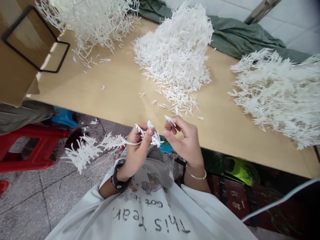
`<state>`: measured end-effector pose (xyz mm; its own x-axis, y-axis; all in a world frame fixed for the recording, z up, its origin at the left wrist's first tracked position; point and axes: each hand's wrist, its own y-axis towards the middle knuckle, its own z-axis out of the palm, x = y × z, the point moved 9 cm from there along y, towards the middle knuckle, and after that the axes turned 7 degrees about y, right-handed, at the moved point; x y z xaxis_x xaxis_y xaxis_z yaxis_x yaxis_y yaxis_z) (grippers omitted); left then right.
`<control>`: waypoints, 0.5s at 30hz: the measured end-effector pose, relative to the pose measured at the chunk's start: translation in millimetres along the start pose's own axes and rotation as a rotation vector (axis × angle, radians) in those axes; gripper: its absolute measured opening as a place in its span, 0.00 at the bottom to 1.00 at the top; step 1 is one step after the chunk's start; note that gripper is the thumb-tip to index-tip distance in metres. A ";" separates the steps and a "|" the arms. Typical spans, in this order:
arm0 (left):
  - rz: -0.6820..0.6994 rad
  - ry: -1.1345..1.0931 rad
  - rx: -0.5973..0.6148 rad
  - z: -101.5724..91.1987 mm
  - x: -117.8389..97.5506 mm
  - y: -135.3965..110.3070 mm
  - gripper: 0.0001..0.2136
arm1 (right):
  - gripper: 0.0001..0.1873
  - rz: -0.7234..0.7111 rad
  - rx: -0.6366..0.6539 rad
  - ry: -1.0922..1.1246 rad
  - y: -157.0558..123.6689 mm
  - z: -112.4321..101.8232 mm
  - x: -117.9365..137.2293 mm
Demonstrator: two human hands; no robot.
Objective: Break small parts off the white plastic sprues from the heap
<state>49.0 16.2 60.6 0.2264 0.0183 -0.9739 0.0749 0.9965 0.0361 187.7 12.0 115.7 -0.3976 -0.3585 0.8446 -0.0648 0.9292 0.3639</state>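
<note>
My left hand (137,146) is closed round a white plastic branch-like strip (92,150) whose spiky end trails out to the left below the table edge. My right hand (185,138) pinches a few small white plastic pieces (170,120) between thumb and fingers, just right of the left hand. Both hands hover at the near edge of the wooden table (120,93). A dark watch sits on my left wrist and a thin bangle on my right.
A big pile of loose white pieces (177,50) lies mid-table, with more branched white heaps at the right (282,93) and the back left (92,20). A cardboard box (17,56) stands at the left, green cloth (240,33) behind, a red stool (32,146) on the floor.
</note>
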 end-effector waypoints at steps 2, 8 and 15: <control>0.005 0.011 -0.016 0.4 4.6 3.4 0.08 | 0.12 0.042 -0.064 -0.064 -0.6 -0.1 -5.6; 0.003 0.033 0.004 9.1 20.7 15.5 0.09 | 0.17 0.114 0.059 0.160 -5.3 21.3 -24.5; 0.026 0.120 -0.048 7.4 21.4 14.2 0.10 | 0.19 0.109 -0.127 0.027 -10.0 23.6 -17.0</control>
<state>62.1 30.1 41.9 0.1095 0.0505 -0.9927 0.0230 0.9983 0.0534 173.5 10.9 88.4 -0.3709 -0.2603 0.8915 0.0940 0.9445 0.3149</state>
